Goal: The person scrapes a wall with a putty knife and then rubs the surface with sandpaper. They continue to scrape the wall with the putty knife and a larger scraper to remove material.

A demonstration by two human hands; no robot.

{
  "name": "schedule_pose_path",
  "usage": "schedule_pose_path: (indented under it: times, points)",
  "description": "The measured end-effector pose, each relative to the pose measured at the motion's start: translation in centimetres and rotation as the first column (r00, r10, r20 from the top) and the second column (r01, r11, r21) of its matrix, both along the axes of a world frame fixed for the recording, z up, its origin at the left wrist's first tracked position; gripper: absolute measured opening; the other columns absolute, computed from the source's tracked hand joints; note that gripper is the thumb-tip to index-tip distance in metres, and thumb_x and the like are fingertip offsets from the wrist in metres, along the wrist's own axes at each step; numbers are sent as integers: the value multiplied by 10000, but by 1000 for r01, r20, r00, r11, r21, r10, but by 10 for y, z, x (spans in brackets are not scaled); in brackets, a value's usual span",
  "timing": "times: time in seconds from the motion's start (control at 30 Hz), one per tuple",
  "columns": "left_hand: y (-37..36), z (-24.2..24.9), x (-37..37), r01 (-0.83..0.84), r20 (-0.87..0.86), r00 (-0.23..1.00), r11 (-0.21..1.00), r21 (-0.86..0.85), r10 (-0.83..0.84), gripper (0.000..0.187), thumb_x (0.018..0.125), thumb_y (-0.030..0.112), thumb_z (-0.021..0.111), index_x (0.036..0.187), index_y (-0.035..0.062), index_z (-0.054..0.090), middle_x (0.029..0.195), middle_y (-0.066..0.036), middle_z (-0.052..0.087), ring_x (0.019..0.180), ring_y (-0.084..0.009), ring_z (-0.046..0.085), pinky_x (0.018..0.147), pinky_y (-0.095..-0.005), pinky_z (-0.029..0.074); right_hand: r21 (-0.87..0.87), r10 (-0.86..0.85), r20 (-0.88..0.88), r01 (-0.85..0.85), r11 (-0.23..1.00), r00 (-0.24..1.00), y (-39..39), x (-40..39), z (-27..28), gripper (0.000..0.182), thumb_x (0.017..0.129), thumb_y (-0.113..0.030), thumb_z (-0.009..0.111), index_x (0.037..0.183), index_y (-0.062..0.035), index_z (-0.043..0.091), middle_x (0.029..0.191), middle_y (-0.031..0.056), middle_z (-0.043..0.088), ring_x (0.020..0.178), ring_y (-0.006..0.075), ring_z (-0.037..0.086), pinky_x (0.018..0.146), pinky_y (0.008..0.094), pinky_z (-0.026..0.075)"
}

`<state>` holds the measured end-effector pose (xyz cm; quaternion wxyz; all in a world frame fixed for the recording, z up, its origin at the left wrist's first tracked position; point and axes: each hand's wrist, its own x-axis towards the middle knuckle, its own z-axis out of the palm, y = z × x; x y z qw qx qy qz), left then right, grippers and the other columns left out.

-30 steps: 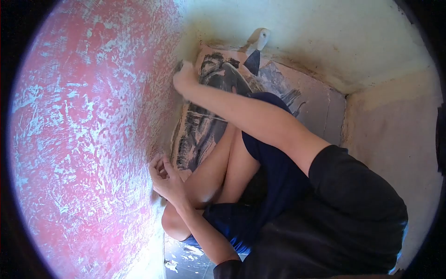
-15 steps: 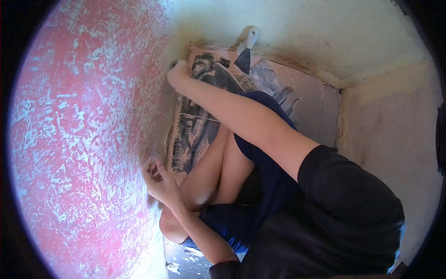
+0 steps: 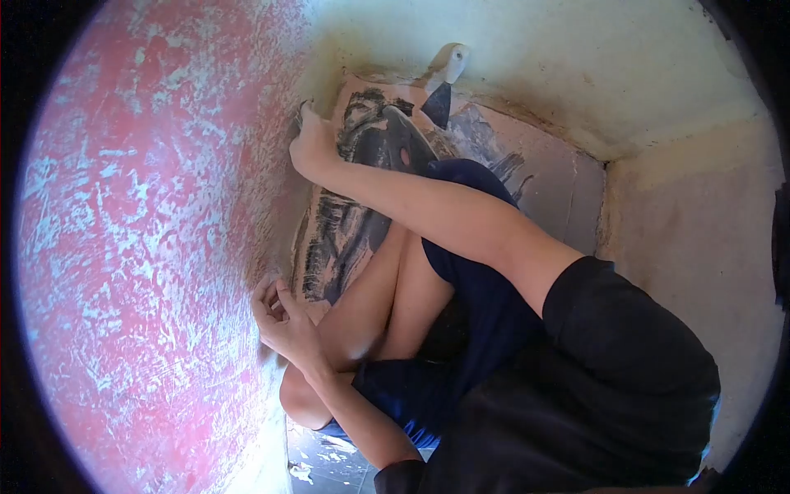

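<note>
Up at the corner end of the pink and white patchy wall (image 3: 156,222), my right hand (image 3: 313,150) is closed and held close against the surface. A small dark edge shows by its fingertips, but I cannot make out what it is. Lower down, my left hand (image 3: 284,319) rests near the same wall, beside my bent knee. Its fingers are loosely curled and apart, with nothing visible in them. A putty knife (image 3: 458,62) with a pale handle and dark triangular blade leans against the far wall, beyond my right hand.
The floor (image 3: 329,247) along the wall is smeared with pale dust and dark streaks. My folded legs (image 3: 370,305) fill the space between both arms. A pale far wall (image 3: 559,74) and a stained right wall (image 3: 683,214) close in the corner.
My right hand has shifted slightly down and left, its wrist now bent with the fingers pointing up along the wall. My left hand stays in place.
</note>
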<state>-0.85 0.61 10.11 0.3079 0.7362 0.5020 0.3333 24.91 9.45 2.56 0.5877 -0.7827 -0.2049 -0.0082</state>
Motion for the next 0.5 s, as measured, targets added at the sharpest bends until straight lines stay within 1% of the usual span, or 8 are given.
schedule_pose_path:
  times: [0.07,0.13,0.27,0.33,0.37,0.43,0.47,0.5]
  points:
    - [0,2,0,-5,-28,1000,1000,-5,5,211,978,119,646,1151,-3,650,967,-110,715,879,-161,677,708,-289,528,61,-110,20,108,992,994,11,25,-8,252,774,35,546,1005,93,628,995,341,657,1015,494,636,882,512,506]
    - [0,-2,-1,-1,-29,1000,1000,9,1,212,980,123,647,1148,-6,650,969,-114,714,877,-162,677,706,-288,529,-105,-84,-351,50,993,932,17,47,-6,269,789,26,539,1034,90,631,1015,343,657,1020,481,642,881,510,508]
    - [2,-3,-4,-1,-7,1000,1000,27,1,217,981,132,650,1149,-5,651,965,-118,713,858,-162,675,690,-284,529,-94,-162,-299,140,986,940,16,43,-1,269,801,16,539,1041,91,635,1031,338,658,1030,470,646,881,496,514]
    - [3,-1,-5,-11,-21,1000,999,30,11,219,980,134,651,1152,-2,651,964,-119,714,858,-164,677,692,-286,533,-38,-77,-468,67,997,880,8,55,5,320,897,48,472,1208,117,504,1148,308,626,1124,448,610,915,473,511]
    - [4,0,-7,-20,-34,999,999,32,21,221,979,135,653,1156,2,652,964,-119,714,858,-166,679,693,-287,536,-41,-76,-470,65,997,880,10,49,8,320,897,48,472,1208,117,504,1148,308,626,1124,448,610,915,473,511]
    - [4,-3,-8,-15,-8,1000,1000,12,15,226,977,133,657,1165,8,652,973,-121,715,875,-170,679,710,-292,538,-88,-139,-222,122,989,965,14,33,19,346,800,16,536,1133,75,609,1070,337,656,1093,463,632,940,498,495]
    - [4,-6,-9,-6,13,1000,1000,-7,6,232,975,131,662,1175,15,651,982,-122,717,892,-173,680,727,-297,541,52,7,-151,1,999,988,8,24,23,453,807,30,531,1260,55,546,1194,336,625,1149,502,591,963,495,480]
    - [4,-8,-7,-4,11,1000,1000,-13,4,232,975,131,662,1175,15,651,982,-122,717,892,-173,680,727,-297,541,46,5,-152,2,999,988,4,24,27,453,807,30,531,1260,55,546,1194,336,625,1149,502,591,963,495,480]
